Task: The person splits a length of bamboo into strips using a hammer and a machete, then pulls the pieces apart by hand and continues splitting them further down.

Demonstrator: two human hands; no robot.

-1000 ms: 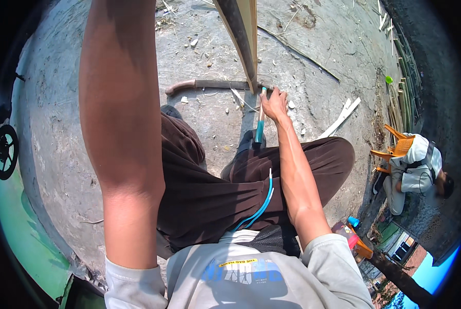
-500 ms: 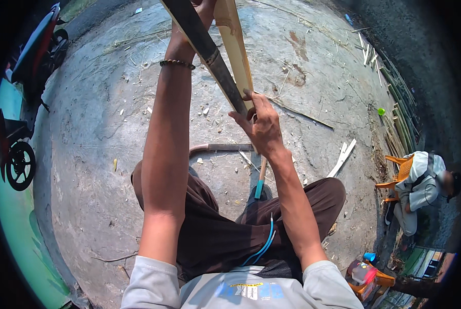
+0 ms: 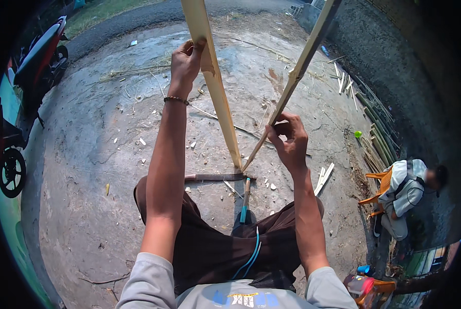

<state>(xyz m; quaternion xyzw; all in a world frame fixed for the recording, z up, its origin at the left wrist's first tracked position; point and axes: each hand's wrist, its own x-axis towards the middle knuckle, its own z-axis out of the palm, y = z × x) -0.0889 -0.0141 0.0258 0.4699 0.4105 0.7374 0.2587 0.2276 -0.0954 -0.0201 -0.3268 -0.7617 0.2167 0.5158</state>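
Two long split bamboo strips stand in front of me in a V, their lower ends meeting near the ground between my legs. My left hand (image 3: 186,64) is closed around the left bamboo strip (image 3: 217,95), which shows its pale inner face. Thumb and fingers of my right hand (image 3: 291,141) pinch the right bamboo strip (image 3: 297,72), seen nearly edge-on with a dark outer side. Both upper ends run out of view. Below the meeting point lies a dark, bar-like tool with a curved brownish end (image 3: 215,177), beside a tool with a turquoise grip (image 3: 245,206).
Cut pale strips (image 3: 324,179) lie to the right. Bamboo poles (image 3: 380,136) are piled along the right edge, near a seated person (image 3: 406,190) on an orange chair (image 3: 377,188). A motorbike (image 3: 35,77) stands at left. Wood chips litter the concrete ground (image 3: 96,170).
The bamboo pieces have swung apart from close together to a wide V. My right hand moved right with the dark-sided strip; my left hand came lower in view, holding the pale strip.
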